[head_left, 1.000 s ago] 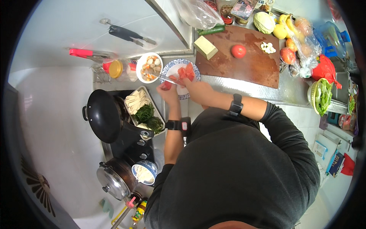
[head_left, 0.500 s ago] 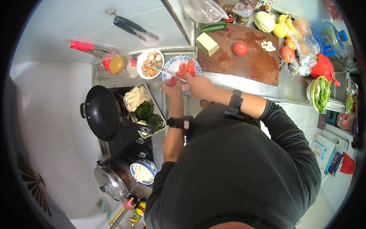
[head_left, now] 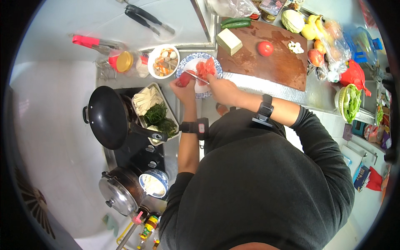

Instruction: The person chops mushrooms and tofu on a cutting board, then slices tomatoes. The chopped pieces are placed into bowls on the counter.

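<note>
Over a blue-and-white patterned plate (head_left: 195, 56), my left hand (head_left: 183, 92) is closed around a red tomato (head_left: 186, 78). The grip of a knife (head_left: 201, 79) is in my right hand (head_left: 224, 91), and its thin blade points left and meets the tomato. Cut tomato pieces (head_left: 207, 67) lie on the plate beside the blade. Left of the plate stands a white bowl (head_left: 151, 62) of chopped mushrooms and orange pieces. A whole tomato (head_left: 265, 48) rests on the wooden cutting board (head_left: 275, 68).
The board also bears a tofu block (head_left: 229, 41), cucumbers (head_left: 236, 23) and garlic cloves (head_left: 295, 47). On the left are a black wok (head_left: 106, 118), a tray of noodles and greens (head_left: 176, 111) and a lidded pot (head_left: 118, 196). A basket of lettuce (head_left: 344, 102) stands right.
The blade, which stretched left past the tomato toward the white bowl, now lies against the tomato. My left hand has turned, showing more of the tomato. The whole view has shifted slightly.
</note>
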A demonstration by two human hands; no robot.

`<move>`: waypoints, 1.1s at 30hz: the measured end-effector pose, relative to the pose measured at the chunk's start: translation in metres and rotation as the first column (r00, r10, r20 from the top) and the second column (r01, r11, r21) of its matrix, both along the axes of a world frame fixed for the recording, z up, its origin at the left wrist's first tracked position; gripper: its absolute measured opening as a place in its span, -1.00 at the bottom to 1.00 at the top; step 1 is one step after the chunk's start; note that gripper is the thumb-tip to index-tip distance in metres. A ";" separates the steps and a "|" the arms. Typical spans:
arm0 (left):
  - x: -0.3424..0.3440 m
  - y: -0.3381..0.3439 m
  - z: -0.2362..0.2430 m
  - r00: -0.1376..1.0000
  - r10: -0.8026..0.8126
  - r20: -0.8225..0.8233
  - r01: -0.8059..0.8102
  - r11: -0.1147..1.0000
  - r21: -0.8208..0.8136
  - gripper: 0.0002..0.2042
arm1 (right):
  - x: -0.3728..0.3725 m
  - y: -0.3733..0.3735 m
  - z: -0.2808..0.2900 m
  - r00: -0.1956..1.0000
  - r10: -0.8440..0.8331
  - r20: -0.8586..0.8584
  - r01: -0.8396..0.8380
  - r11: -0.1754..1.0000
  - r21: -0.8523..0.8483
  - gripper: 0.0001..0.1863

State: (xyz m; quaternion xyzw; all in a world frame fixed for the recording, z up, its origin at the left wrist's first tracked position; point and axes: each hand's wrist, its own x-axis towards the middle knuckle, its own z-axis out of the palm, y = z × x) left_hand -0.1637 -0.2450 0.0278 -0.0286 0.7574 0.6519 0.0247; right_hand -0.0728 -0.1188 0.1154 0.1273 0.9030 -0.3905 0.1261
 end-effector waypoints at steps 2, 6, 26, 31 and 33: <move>0.006 0.003 0.006 0.999 -0.032 0.005 0.032 0.997 -0.068 -0.46 | -0.005 0.000 -0.006 0.998 -0.025 -0.061 0.025 1.000 -0.001 -0.71; 0.009 0.008 0.012 0.986 -0.133 -0.099 0.125 0.989 -0.078 -0.44 | -0.019 0.019 -0.017 0.997 -0.063 -0.052 0.060 0.997 -0.053 -0.71; -0.015 -0.017 0.006 0.964 -0.266 0.026 0.254 0.942 0.220 -0.60 | 0.016 0.036 0.003 0.985 0.058 -0.162 -0.061 0.998 -0.013 -0.78; -0.008 -0.013 0.009 0.953 -0.285 -0.107 0.299 0.942 0.151 -0.51 | 0.009 0.027 0.007 0.993 0.030 -0.111 -0.034 0.999 -0.034 -0.78; -0.005 -0.012 0.006 0.942 -0.308 -0.132 0.318 0.946 0.065 -0.50 | 0.001 0.022 0.007 0.994 0.020 -0.111 -0.023 0.999 -0.027 -0.78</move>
